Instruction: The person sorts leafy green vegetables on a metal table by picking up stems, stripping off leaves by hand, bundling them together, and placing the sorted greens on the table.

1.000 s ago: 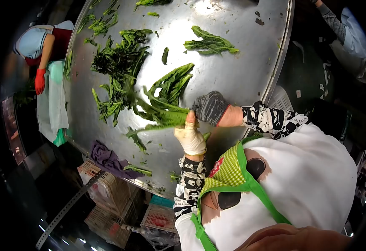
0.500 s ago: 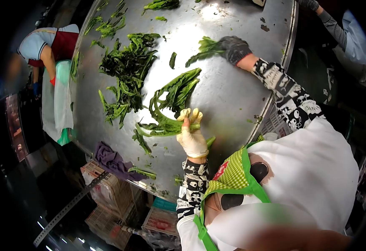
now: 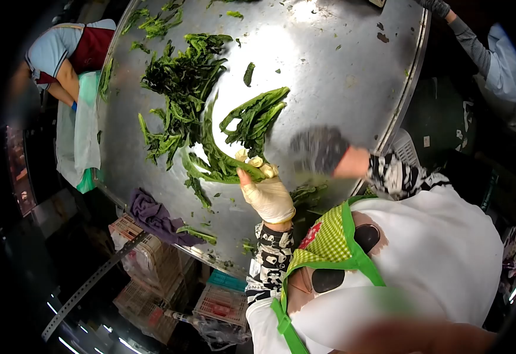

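Leaves (image 3: pixel 219 163), head view: curved out past the fingertips of the left hand (image 3: pixel 264 192), stalk ends gripped between gloved thumb and fingers, over the metal table (image 3: pixel 340 65). Right hand (image 3: pixel 323 150), grey-gloved, was motion-blurred; could not tell whether it held anything. Another bunch (image 3: pixel 258 115) lay just beyond the left fingertips; a darker pile (image 3: pixel 181 76) lay farther off.

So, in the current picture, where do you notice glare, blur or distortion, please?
Head view: bright glare whitens the metal table beside the leafy pile; head view: the right hand is smeared, probably by motion, while the left hand, gripping a green leaf, looks fairly sharp; head view: the table's edge bows and the corners go black.
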A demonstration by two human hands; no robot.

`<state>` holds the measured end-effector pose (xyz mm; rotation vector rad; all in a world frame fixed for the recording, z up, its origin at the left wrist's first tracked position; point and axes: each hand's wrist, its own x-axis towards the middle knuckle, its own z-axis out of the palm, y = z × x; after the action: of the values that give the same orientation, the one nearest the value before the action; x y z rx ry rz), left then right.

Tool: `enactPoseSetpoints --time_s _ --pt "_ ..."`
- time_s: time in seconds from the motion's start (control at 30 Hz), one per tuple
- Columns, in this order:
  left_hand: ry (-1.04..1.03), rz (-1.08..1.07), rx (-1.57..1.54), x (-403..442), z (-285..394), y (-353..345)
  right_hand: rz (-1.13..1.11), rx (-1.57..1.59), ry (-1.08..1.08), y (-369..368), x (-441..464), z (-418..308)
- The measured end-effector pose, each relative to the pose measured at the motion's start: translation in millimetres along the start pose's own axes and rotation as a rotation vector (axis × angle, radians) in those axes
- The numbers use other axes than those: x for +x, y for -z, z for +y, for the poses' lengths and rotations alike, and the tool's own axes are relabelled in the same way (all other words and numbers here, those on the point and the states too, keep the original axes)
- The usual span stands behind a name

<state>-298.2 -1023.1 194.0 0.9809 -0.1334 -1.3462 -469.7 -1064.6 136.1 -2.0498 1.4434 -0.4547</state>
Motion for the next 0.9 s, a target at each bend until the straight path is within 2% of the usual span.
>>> enactPoseSetpoints --time_s 0.1,0.13,0.17,0.2,0.23,0.3,0.37,0.43,0.5,0.53,0.57,0.67,0.77,0.8,0.83,0.9 --pt "-0.058 0.172 -0.045 2.2 -11.8 -10.9 0.112 -0.220 0.044 21.6 60.3 24.0" --pt "-0.038 0.133 -0.033 3.8 -15.4 -5.2 0.133 -0.248 0.074 23.7 73.3 29.7" --pt "0.005 -0.057 -0.101 10.2 -20.1 10.3 0.156 -0.263 0.132 21.8 82.6 36.9" --pt "0.035 -0.005 -0.076 14.7 -26.6 23.4 0.179 -0.277 0.189 20.1 89.2 41.5" --pt "0.067 0.050 -0.050 15.3 -30.0 25.8 0.113 -0.286 0.182 15.0 94.1 45.7" --pt "0.261 0.129 -0.149 18.2 -33.9 29.8 -0.017 -0.309 0.172 5.7 101.5 51.5" --pt "0.391 0.193 -0.142 31.6 -40.8 29.9 -0.047 -0.264 0.070 4.2 98.6 41.3" --pt "0.409 0.170 -0.183 55.9 -51.1 36.2 -0.091 -0.235 -0.098 1.2 98.9 28.4" --pt "0.332 0.236 -0.052 72.9 -52.8 32.0 0.036 -0.207 -0.090 -12.9 91.2 28.3" --pt "0.224 0.241 0.056 77.2 -53.9 24.8 -0.061 -0.204 -0.084 -8.7 89.7 24.1" --pt "0.223 0.290 0.111 82.2 -50.1 21.9 -0.150 -0.202 -0.079 -2.5 91.1 20.7" --pt "0.198 0.438 0.249 100.7 -46.5 7.8 -0.163 -0.236 0.026 -11.5 79.1 18.1" --pt "0.205 0.467 0.378 101.6 -50.5 8.7 -0.126 -0.029 -0.118 -9.4 71.2 14.8" --pt "0.142 0.484 0.418 97.4 -53.1 5.0 -0.188 0.037 -0.226 -0.9 74.7 19.9" --pt "0.126 0.383 0.382 98.6 -56.6 14.0 -0.142 0.129 -0.321 9.2 71.4 24.6" --pt "0.053 0.194 0.257 81.1 -56.1 -12.7 0.216 0.164 -0.359 -0.5 63.3 62.3"
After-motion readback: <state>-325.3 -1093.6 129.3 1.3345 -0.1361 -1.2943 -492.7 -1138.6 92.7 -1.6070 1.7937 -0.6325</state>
